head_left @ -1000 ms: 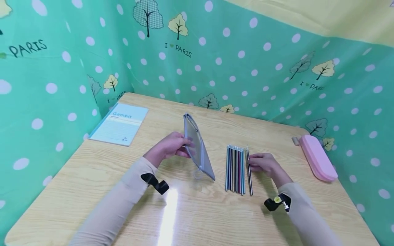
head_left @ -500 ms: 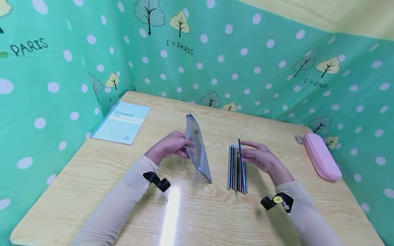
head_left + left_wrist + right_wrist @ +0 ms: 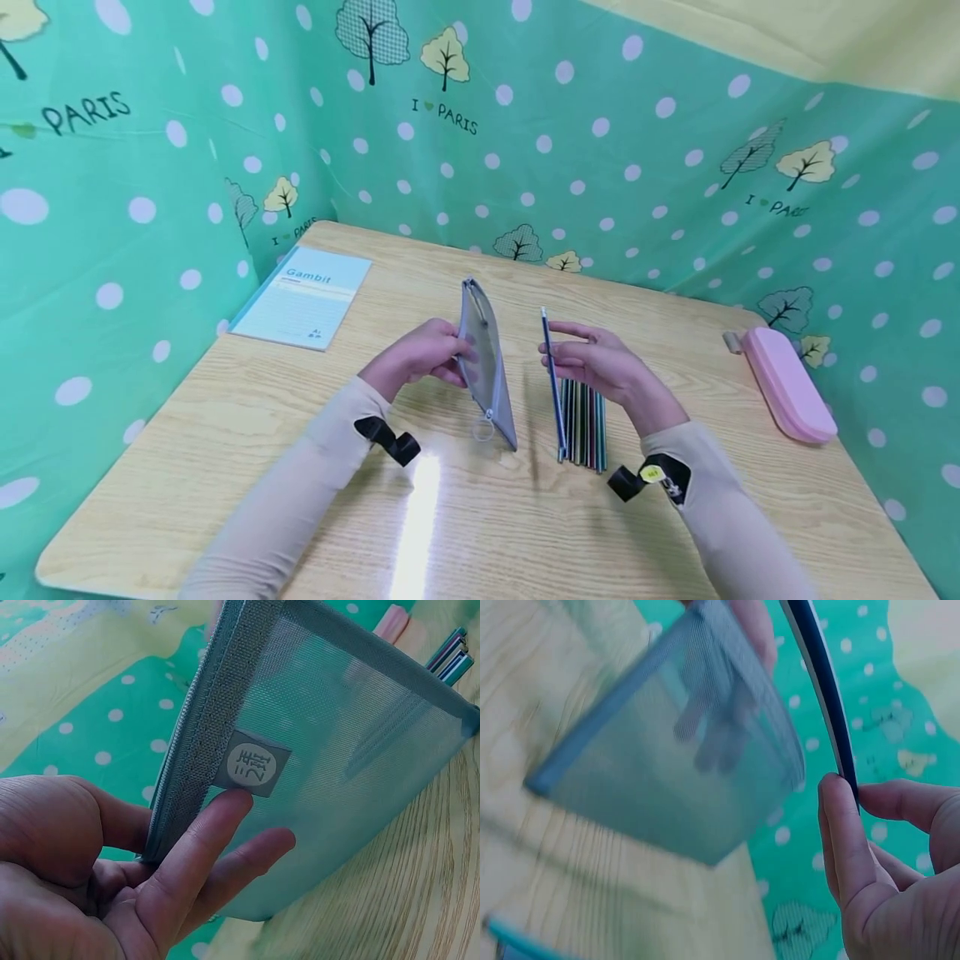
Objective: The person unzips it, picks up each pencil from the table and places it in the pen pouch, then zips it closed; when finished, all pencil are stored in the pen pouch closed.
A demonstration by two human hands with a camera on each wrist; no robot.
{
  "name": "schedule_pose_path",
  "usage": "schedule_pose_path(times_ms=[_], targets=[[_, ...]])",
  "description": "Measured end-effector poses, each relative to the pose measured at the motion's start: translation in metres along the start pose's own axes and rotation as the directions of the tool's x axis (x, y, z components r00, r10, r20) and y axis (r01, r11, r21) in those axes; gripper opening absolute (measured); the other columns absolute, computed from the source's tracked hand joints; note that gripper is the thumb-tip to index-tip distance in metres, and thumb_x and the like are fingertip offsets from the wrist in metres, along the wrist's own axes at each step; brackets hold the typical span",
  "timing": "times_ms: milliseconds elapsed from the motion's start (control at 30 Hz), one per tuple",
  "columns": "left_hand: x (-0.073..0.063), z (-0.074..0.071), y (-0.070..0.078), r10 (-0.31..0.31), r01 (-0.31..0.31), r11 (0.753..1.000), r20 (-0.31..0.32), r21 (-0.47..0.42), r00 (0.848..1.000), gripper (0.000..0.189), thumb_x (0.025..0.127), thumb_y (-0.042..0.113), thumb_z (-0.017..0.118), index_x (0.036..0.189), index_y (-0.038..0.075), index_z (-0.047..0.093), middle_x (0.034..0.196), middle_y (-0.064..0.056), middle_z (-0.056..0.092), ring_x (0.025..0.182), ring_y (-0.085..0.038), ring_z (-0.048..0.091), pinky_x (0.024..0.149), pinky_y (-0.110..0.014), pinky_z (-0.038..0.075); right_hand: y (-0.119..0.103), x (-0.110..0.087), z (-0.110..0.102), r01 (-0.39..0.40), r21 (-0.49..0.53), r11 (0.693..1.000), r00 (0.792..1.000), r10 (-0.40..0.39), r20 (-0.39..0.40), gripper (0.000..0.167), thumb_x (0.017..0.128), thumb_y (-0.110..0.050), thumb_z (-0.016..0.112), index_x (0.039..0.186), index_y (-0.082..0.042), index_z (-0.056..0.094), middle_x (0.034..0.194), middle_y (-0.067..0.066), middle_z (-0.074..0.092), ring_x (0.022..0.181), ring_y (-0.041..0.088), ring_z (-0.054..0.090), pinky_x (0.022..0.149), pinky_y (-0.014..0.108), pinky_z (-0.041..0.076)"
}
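My left hand (image 3: 435, 350) grips a grey mesh zipper pouch (image 3: 483, 358) by its zippered edge and keeps it upright on its side over the table. In the left wrist view the pouch (image 3: 330, 750) shows a small round label under my fingertips. My right hand (image 3: 592, 358) pinches one dark pencil (image 3: 553, 379) between thumb and fingers, its white-tipped end up, just right of the pouch. The right wrist view has this pencil (image 3: 825, 690) between thumb and fingertips. Below that hand a row of several pencils (image 3: 585, 429) lies on the table, its upper ends hidden by the hand.
A pale blue notebook (image 3: 303, 296) lies at the table's back left. At the right edge sits a pink pencil case (image 3: 789, 383), with a small grey item (image 3: 732, 342) beside it. A green patterned cloth (image 3: 450, 167) hangs behind the wooden table (image 3: 262, 417).
My right hand has lifted the rightmost pencil and carried it left over the row, close to the pouch. The left hand still holds the pouch in nearly the same spot.
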State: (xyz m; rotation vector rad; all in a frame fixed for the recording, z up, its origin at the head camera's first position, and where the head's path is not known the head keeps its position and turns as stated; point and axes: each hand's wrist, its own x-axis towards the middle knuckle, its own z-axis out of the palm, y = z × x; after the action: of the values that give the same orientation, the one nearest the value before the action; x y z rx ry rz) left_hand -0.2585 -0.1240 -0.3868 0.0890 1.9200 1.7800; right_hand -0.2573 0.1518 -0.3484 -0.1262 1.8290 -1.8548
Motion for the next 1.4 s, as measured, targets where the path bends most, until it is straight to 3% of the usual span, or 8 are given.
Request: schedule_pose_path(times_ms=[200, 400, 600, 833, 1167, 1400], targets=[[0.0, 0.0, 0.001, -0.003, 0.003, 1.0, -0.003, 0.004, 1.0, 0.028, 0.1, -0.001, 0.054, 0.122, -0.019, 0.058, 0.109, -0.034, 0.07, 0.064, -0.017, 0.071, 0.063, -0.026, 0.065, -0.019, 0.016, 0.035, -0.003, -0.028, 1.0, 1.0, 0.004, 0.03, 0.065, 0.099, 0.009, 0.051, 0.159, 0.005, 0.027, 0.104, 0.005, 0.074, 0.086, 0.012, 0.074, 0.082, 0.023, 0.063], [-0.001, -0.001, 0.003, 0.005, -0.005, 0.999, 0.0, 0.036, 1.0, 0.029, 0.101, 0.0, 0.051, 0.123, -0.017, 0.06, 0.108, -0.034, 0.071, 0.066, -0.019, 0.071, 0.063, -0.026, 0.065, -0.028, 0.031, 0.053, -0.026, -0.01, 1.0, 0.999, 0.026, 0.024, 0.064, 0.097, 0.012, 0.053, 0.157, 0.003, 0.034, 0.107, 0.015, 0.076, 0.083, 0.015, 0.075, 0.083, 0.026, 0.064], [-0.001, 0.001, 0.004, 0.01, -0.01, 0.999, 0.015, 0.037, 1.0, 0.031, 0.1, -0.002, 0.051, 0.124, -0.019, 0.06, 0.109, -0.035, 0.07, 0.066, -0.019, 0.071, 0.064, -0.027, 0.065, -0.031, 0.04, 0.06, -0.034, -0.02, 0.999, 0.999, 0.034, 0.001, 0.062, 0.098, 0.011, 0.054, 0.157, 0.001, 0.037, 0.131, 0.031, 0.063, 0.085, 0.016, 0.076, 0.083, 0.026, 0.064], [0.0, 0.001, 0.002, 0.016, -0.017, 0.999, 0.015, 0.041, 1.0, 0.029, 0.101, -0.001, 0.05, 0.121, -0.018, 0.061, 0.103, -0.033, 0.072, 0.067, -0.019, 0.071, 0.063, -0.027, 0.065, -0.036, 0.052, 0.066, -0.03, 0.003, 1.0, 0.999, 0.03, -0.031, 0.061, 0.098, 0.012, 0.054, 0.157, 0.001, 0.038, 0.102, 0.016, 0.075, 0.079, 0.015, 0.076, 0.08, 0.025, 0.064], [0.001, 0.005, 0.003, 0.012, -0.011, 0.999, -0.002, 0.038, 1.0, 0.026, 0.101, -0.003, 0.048, 0.117, -0.017, 0.063, 0.089, -0.022, 0.071, 0.064, -0.019, 0.069, 0.063, -0.029, 0.065, -0.041, 0.057, 0.074, 0.013, -0.025, 1.0, 0.998, -0.014, -0.053, 0.061, 0.097, 0.012, 0.056, 0.156, 0.0, 0.04, 0.093, 0.008, 0.073, 0.077, 0.014, 0.074, 0.077, 0.024, 0.064], [0.001, 0.005, 0.002, 0.013, -0.013, 0.999, 0.0, 0.029, 1.0, 0.019, 0.1, -0.003, 0.048, 0.107, -0.013, 0.062, 0.077, -0.014, 0.067, 0.061, -0.019, 0.068, 0.061, -0.027, 0.065, -0.037, 0.062, 0.078, 0.02, -0.075, 0.997, 0.998, -0.024, -0.054, 0.059, 0.097, 0.011, 0.056, 0.154, 0.002, 0.042, 0.095, 0.01, 0.073, 0.081, 0.015, 0.074, 0.081, 0.027, 0.065]])
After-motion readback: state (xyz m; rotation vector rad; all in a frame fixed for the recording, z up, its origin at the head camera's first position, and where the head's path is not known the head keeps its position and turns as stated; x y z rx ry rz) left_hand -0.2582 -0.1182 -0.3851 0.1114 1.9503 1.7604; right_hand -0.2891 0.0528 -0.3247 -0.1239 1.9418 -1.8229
